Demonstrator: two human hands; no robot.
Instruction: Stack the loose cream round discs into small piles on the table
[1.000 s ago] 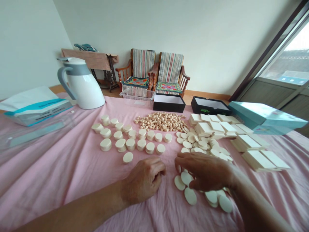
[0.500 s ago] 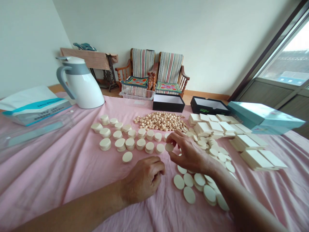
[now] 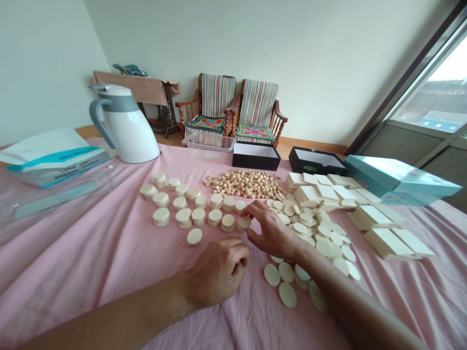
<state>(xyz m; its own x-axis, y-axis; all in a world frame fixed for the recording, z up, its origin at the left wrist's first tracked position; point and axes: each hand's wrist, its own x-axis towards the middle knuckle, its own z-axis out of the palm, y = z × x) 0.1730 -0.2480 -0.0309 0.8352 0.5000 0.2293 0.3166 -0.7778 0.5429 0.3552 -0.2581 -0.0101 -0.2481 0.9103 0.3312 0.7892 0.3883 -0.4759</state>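
Observation:
My right hand (image 3: 268,228) pinches a cream disc (image 3: 244,222) with thumb and fingertips, over a low stack at the end of the rows of stacked discs (image 3: 184,217). My left hand (image 3: 217,272) lies curled on the pink cloth (image 3: 73,262) just below those rows, with nothing showing in it. Loose cream discs (image 3: 287,295) lie under my right forearm. More of them (image 3: 310,223) spread to the right of my right hand. A heap of small wooden pegs (image 3: 243,183) sits behind the rows.
Cream rectangular blocks (image 3: 386,241) stand at the right, before a teal box (image 3: 397,180) and black box parts (image 3: 255,155). A white jug (image 3: 127,129), a plastic bag (image 3: 54,158) and a clear plastic tub (image 3: 207,148) line the far edge.
My right hand has moved left and now holds its disc on the stack at the end of the row. The loose discs below it have shifted. My left hand has stayed still.

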